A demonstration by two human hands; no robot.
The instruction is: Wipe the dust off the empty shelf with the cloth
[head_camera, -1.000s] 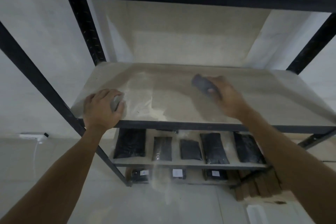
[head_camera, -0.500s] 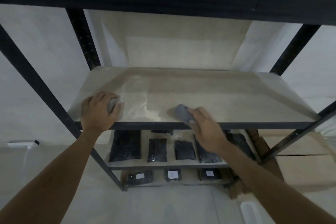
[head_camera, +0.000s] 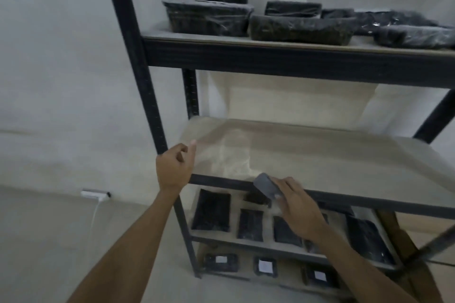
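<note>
The empty shelf (head_camera: 332,155) is a pale board in a black metal rack, at the middle of the view. A light streak of dust (head_camera: 231,155) lies on its left part. My right hand (head_camera: 295,209) grips a folded grey cloth (head_camera: 267,187) at the shelf's front edge, over the black front rail (head_camera: 216,179). My left hand (head_camera: 174,167) hovers just off the shelf's front left corner. Its fingers are loosely curled with the thumb out, and I see nothing in it.
Black wrapped packages (head_camera: 209,17) fill the upper shelf. Dark flat packets (head_camera: 211,211) lie on the lower shelf, with labelled boxes (head_camera: 264,265) beneath. A black upright (head_camera: 138,69) stands left of my left hand. A white power strip (head_camera: 94,194) lies on the floor at left.
My right hand has dragged the cloth from the shelf's middle to its front edge. My left hand has lifted off the front left corner. The view has pulled back and now shows the upper shelf.
</note>
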